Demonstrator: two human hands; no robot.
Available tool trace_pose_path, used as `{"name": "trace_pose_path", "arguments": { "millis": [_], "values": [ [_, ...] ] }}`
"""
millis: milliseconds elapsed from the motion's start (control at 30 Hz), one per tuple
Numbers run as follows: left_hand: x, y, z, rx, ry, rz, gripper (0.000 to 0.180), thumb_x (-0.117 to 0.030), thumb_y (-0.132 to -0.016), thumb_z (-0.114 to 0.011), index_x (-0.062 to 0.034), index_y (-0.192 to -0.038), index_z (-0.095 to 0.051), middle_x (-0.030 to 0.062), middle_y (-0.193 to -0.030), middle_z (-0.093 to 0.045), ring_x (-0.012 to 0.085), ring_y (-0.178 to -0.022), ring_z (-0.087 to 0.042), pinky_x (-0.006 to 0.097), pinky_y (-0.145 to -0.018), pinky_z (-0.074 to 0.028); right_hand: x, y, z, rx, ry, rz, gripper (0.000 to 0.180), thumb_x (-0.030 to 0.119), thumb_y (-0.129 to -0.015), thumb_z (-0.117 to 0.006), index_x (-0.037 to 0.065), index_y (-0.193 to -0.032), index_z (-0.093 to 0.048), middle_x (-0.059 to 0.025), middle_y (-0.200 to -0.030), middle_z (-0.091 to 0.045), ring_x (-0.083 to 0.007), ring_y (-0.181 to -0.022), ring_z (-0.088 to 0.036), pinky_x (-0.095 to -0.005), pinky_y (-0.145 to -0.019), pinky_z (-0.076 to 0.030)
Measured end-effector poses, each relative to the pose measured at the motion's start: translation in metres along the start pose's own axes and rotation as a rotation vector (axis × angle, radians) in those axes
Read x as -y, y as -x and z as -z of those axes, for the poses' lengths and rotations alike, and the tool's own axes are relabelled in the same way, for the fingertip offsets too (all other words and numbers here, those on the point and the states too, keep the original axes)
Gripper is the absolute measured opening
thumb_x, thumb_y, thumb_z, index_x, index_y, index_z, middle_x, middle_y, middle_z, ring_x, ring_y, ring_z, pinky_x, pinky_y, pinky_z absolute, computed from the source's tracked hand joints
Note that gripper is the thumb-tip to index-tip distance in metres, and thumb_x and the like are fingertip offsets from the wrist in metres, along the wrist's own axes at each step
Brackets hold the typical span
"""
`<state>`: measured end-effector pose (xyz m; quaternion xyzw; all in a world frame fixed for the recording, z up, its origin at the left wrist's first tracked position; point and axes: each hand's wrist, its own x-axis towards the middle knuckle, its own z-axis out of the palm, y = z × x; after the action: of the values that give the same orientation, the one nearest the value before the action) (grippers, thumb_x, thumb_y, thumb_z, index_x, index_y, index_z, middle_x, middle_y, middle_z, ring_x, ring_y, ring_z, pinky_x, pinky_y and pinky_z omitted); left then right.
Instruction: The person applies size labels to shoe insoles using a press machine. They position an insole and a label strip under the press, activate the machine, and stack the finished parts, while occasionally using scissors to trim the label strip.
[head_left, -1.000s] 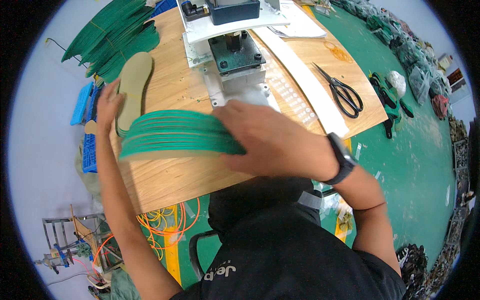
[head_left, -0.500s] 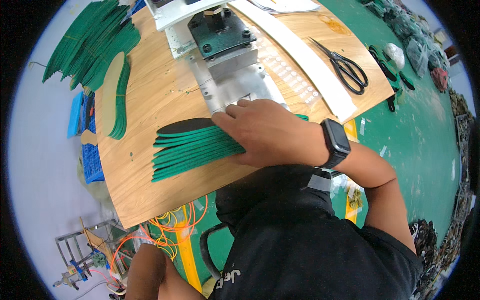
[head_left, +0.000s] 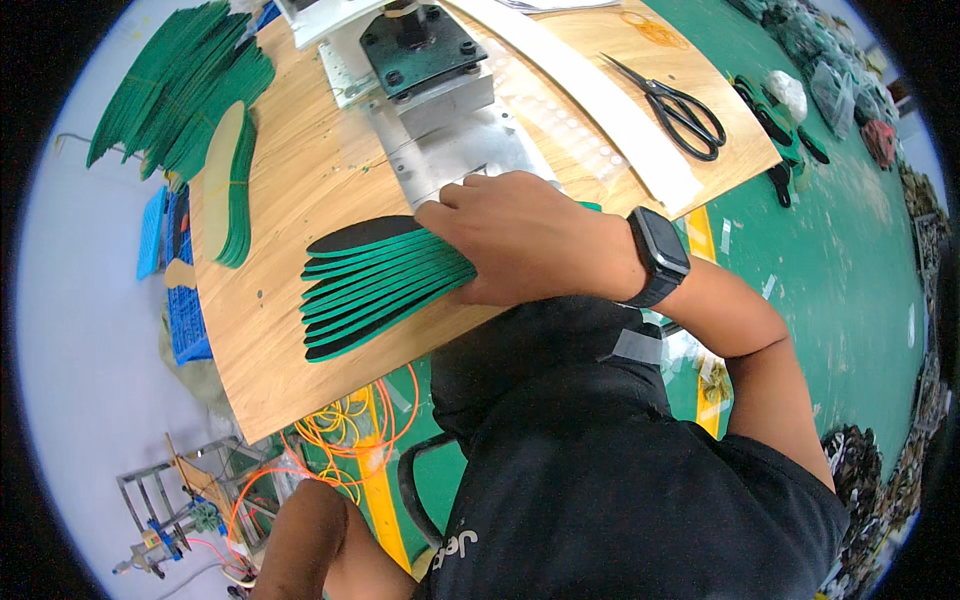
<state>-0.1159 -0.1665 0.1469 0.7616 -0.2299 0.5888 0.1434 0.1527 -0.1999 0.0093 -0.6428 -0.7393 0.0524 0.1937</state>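
Observation:
My right hand (head_left: pixel 520 240), with a black watch (head_left: pixel 659 257) on its wrist, is closed around one end of a stack of insoles (head_left: pixel 385 270). They are black with green edges, and their free ends fan out to the left over the wooden table. Just beyond the knuckles lies the metal base plate (head_left: pixel 460 155) of a press, its block (head_left: pixel 440 105) standing above. The grip covers the stack's middle; a green tip shows on its right. At the lower left a bent bare limb, apparently my left arm (head_left: pixel 310 530), shows, but my left hand is out of view.
Black scissors (head_left: pixel 685 120) and a curved white strip (head_left: pixel 600 110) lie on the table (head_left: pixel 270 350). A banded insole bundle (head_left: pixel 230 190) lies at the left, near large green stacks (head_left: pixel 180 90). Orange and yellow hoses (head_left: pixel 340 430) hang below the front edge.
The insoles have fanned further apart at their left ends, showing black faces between the green edges. My right hand keeps its hold. The whole view has shifted slightly.

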Motion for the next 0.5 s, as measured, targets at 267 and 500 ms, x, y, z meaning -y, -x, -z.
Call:
{"name": "trace_pose_path", "arguments": {
  "millis": [267,500],
  "values": [
    [0.077,0.062,-0.048,0.734,-0.364,0.715,0.062,-0.012,-0.060,-0.071,-0.0012,-0.119,-0.054,0.0191,-0.123,-0.054,0.0360,-0.116,-0.049,0.043,-0.098,-0.037,0.006,0.005,-0.002,-0.003,0.040,-0.042,0.046,0.024,-0.068,-0.072,0.001,-0.103,-0.053,-0.0151,-0.086,-0.058,-0.0333,-0.084,-0.058,-0.0416,-0.071,-0.047],
    [0.077,0.107,-0.039,0.832,-0.441,0.589,0.062,-0.004,-0.055,-0.066,-0.0030,-0.116,-0.055,0.0144,-0.121,-0.056,0.0308,-0.109,-0.051,0.040,-0.094,-0.040,-0.002,0.009,0.036,0.122,-0.681,-0.190,0.044,0.034,-0.087,-0.064,0.004,-0.118,-0.054,-0.0112,-0.102,-0.062,-0.0218,-0.089,-0.060,-0.0303,-0.078,-0.047]
  ]
}}
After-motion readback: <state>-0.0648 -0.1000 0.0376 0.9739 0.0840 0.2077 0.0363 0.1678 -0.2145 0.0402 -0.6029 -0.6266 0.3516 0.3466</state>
